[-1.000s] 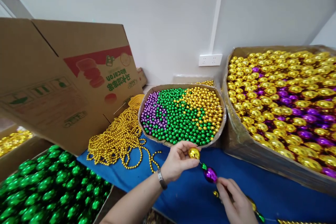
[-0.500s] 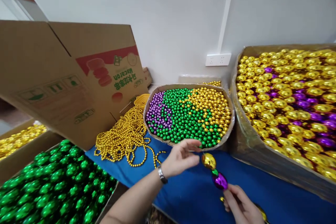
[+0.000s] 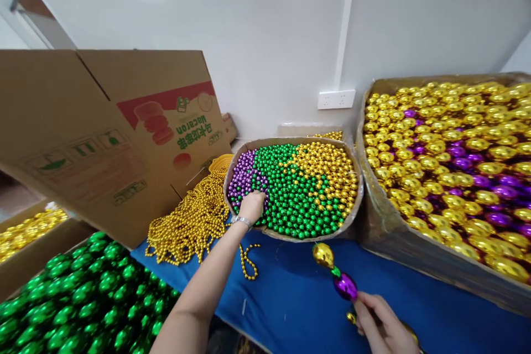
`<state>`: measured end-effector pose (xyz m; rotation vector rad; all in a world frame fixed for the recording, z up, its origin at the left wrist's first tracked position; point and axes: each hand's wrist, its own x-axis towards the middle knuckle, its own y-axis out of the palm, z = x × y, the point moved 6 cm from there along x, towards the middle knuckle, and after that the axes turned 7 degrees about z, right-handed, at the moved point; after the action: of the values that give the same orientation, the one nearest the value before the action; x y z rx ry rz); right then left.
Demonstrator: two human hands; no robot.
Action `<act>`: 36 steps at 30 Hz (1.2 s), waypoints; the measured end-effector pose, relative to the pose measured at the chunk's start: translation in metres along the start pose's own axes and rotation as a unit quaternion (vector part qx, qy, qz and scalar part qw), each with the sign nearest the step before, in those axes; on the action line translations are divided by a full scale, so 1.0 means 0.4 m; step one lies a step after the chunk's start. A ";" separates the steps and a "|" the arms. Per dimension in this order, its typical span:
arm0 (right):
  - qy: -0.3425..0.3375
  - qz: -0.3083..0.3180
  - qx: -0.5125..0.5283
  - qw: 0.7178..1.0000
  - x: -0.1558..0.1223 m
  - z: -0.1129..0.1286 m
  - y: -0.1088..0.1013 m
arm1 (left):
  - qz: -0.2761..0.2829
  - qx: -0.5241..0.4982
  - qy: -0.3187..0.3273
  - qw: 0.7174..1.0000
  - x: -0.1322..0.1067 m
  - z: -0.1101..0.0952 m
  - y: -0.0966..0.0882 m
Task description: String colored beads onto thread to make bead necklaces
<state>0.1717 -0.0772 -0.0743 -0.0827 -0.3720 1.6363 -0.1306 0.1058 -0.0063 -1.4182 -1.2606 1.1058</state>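
Off the strand goes the left hand (image 3: 253, 206), which half a second ago hovered beside the gold end and is now down in the shallow box (image 3: 359, 177), where small purple beads (image 3: 243, 173) meet small green beads (image 3: 298, 204). Its fingertips are hidden, so I can't tell whether that grip has caught anything. Over on the right, the right hand (image 3: 379, 321) has a narrow pinch at the lower end of the large purple bead (image 3: 345, 286), holding the strand above the blue-covered surface (image 3: 298, 298), its small green bead (image 3: 336, 271) and large gold bead (image 3: 323, 255) slanting up towards the box's near rim. That hand hides part of the rest. Small gold beads (image 3: 332, 168) fill the box's right end. Left of it, a heap of gold chains (image 3: 186, 227) sits partly behind the left forearm; the printed carton (image 3: 95, 116) leans over beyond. Large green beads (image 3: 83, 298) crowd the lower left, and a tall box (image 3: 398, 249) of gold and purple beads walls off the right.
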 end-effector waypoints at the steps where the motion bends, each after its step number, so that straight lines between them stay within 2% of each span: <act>1: -0.003 0.005 -0.003 1.000 -0.001 -0.003 0.002 | 0.002 -0.006 0.000 1.000 0.000 0.002 0.003; 5: -0.005 0.021 -0.011 1.000 -0.002 -0.015 0.011 | -0.005 -0.054 0.006 0.999 0.005 0.016 -0.006; 8: -0.014 0.021 -0.031 0.999 0.001 -0.005 0.015 | -0.035 -0.111 0.011 0.993 -0.005 0.012 -0.024; 11: -0.026 0.018 -0.068 0.997 0.000 0.018 0.019 | -0.067 -0.173 0.018 0.982 -0.047 -0.021 -0.029; 13: -0.040 0.005 -0.096 0.995 -0.002 0.037 0.018 | -0.064 -0.261 0.034 0.963 -0.089 -0.059 -0.015; 14: -0.047 -0.002 -0.111 0.993 -0.003 0.046 0.018 | -0.050 -0.347 0.045 0.935 -0.112 -0.080 -0.004; 15: -0.053 -0.008 -0.124 0.991 -0.004 0.054 0.017 | -0.029 -0.454 0.052 0.889 -0.135 -0.102 0.010; 17: -0.064 -0.017 -0.145 0.987 -0.006 0.066 0.016 | 0.022 -0.661 0.049 0.748 -0.175 -0.144 0.038; 18: -0.066 -0.019 -0.152 0.986 -0.007 0.071 0.016 | 0.044 -0.730 0.040 0.680 -0.192 -0.163 0.049; 19: -0.068 -0.019 -0.158 0.985 -0.007 0.074 0.015 | 0.060 -0.768 0.030 0.636 -0.206 -0.180 0.057; 20: -0.070 -0.018 -0.163 0.984 -0.007 0.077 0.015 | 0.070 -0.789 0.022 0.610 -0.217 -0.193 0.061; 21: -0.071 -0.017 -0.168 0.983 -0.007 0.080 0.014 | 0.074 -0.799 0.018 0.596 -0.224 -0.203 0.064; 24: -0.078 -0.020 -0.181 0.980 -0.006 0.087 0.009 | 0.071 -0.801 0.022 0.594 -0.235 -0.217 0.064; 28: -0.090 -0.031 -0.190 0.977 -0.005 0.092 0.004 | 0.064 -0.777 0.032 0.626 -0.240 -0.220 0.067; 32: -0.102 -0.026 -0.205 0.973 -0.006 0.092 0.002 | 0.046 -0.727 0.052 0.683 -0.250 -0.216 0.050; 34: -0.113 -0.040 -0.214 0.969 -0.009 0.094 -0.002 | 0.030 -0.686 0.082 0.722 -0.257 -0.215 0.029; 36: -0.119 -0.058 -0.213 0.968 -0.014 0.094 -0.005 | 0.035 -0.657 0.102 0.746 -0.264 -0.216 0.018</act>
<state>0.1638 -0.0898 -0.0394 -0.1855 -0.8950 1.4311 -0.0525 -0.0056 0.0079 -2.4913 -1.9158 -0.1387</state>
